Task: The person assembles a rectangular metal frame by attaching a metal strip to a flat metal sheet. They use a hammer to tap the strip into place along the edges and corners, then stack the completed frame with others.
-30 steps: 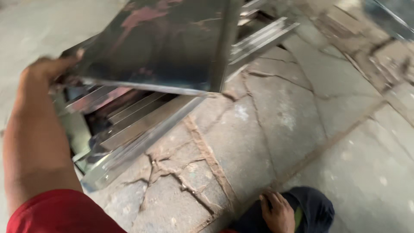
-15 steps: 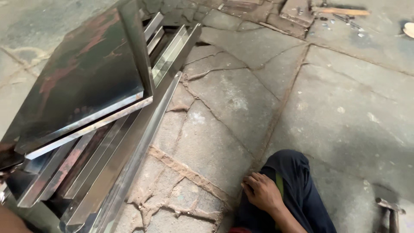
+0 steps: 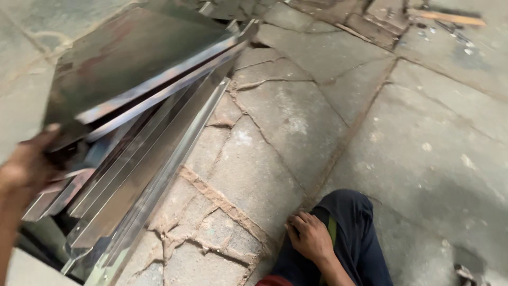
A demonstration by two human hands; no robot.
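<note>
Head view: left hand (image 3: 26, 169) grips shiny folded metal sheet (image 3: 132, 63) — cracked stone floor (image 3: 296, 116).

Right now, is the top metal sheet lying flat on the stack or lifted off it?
Lifted. The top metal sheet is tilted, its near corner gripped by the left hand, with a dark gap above the stacked metal channels.

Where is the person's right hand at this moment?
The right hand rests on the dark-trousered knee at the head view's lower centre, beside the cracked stone floor.

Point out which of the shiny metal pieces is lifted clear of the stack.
The wide top sheet, gripped at its near corner by the left hand; the narrower channels lie beneath it.
</note>
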